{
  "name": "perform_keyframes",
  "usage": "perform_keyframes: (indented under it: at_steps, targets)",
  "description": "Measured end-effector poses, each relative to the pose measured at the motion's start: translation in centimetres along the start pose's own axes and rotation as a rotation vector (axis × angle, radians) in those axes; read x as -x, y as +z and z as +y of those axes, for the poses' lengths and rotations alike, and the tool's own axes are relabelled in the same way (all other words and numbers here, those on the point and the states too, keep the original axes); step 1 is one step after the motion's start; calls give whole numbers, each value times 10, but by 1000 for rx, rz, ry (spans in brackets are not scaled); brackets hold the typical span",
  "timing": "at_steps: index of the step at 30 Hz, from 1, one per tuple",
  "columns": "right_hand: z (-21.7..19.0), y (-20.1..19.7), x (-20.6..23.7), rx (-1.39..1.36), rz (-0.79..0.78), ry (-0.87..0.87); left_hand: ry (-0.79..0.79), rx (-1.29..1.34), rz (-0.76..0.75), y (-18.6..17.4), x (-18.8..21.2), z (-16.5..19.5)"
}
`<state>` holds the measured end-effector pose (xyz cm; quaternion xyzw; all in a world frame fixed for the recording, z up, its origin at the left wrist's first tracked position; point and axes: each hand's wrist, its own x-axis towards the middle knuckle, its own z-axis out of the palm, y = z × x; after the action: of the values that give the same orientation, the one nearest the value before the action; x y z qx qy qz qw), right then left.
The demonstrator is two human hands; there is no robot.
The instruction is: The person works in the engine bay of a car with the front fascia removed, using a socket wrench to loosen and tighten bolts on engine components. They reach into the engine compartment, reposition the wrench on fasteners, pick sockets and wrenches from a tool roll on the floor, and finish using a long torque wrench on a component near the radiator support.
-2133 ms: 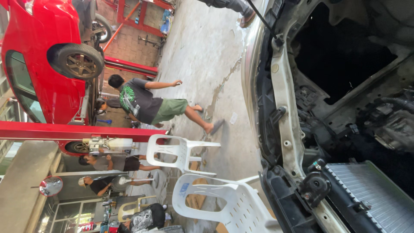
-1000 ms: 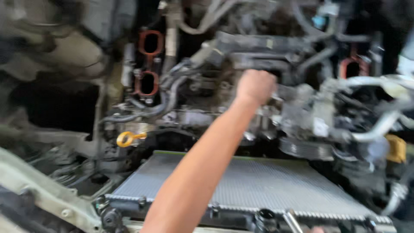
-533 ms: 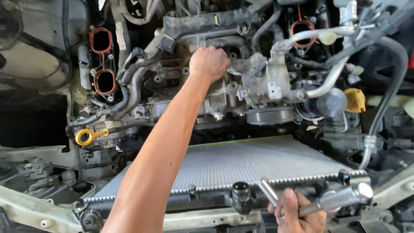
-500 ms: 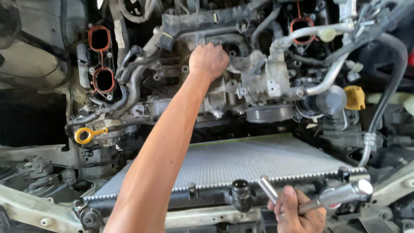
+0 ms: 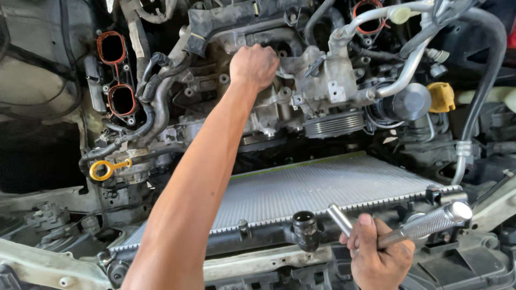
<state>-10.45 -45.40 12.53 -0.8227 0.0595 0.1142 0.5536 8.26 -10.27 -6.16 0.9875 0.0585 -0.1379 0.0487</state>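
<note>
An open engine bay fills the view in bright daylight. A silver finned radiator [image 5: 333,188] lies between the hands. A yellow ring-shaped dipstick handle [image 5: 106,169] sits left of the reaching arm; a yellow cap [image 5: 441,96] sits far right. Pale bodywork [image 5: 43,266] borders the lower left.

Left hand [image 5: 253,65] fingers curled out of sight against the engine [image 5: 322,91], whatever they grip hidden, right hand [image 5: 379,258] wrist cut off at bottom edge, upper engine cropped by top edge

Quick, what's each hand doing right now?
Left hand: closed in a fist on the engine; contents hidden.
Right hand: closed around a metal ratchet wrench.
</note>
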Motion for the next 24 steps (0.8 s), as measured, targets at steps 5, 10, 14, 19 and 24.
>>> perform_keyframes:
  at_steps: [5, 10, 14, 19, 24]
  targets:
    - [1, 0, 1, -77, 13, -26, -38, 4, 2, -10, 3, 8]
    - [-1, 1, 0, -25, 26, -28, 167, -178, 96, -10, 11, -4]
    - [-4, 0, 1, -12, 51, -14, 264, -246, 148, 0, 6, -16]
    - [-8, 2, 1, 62, 56, 38, 69, 18, -36, 2, -5, -13]
    - [-9, 3, -2, 39, 54, 47, 56, 13, 34, -4, -4, -9]
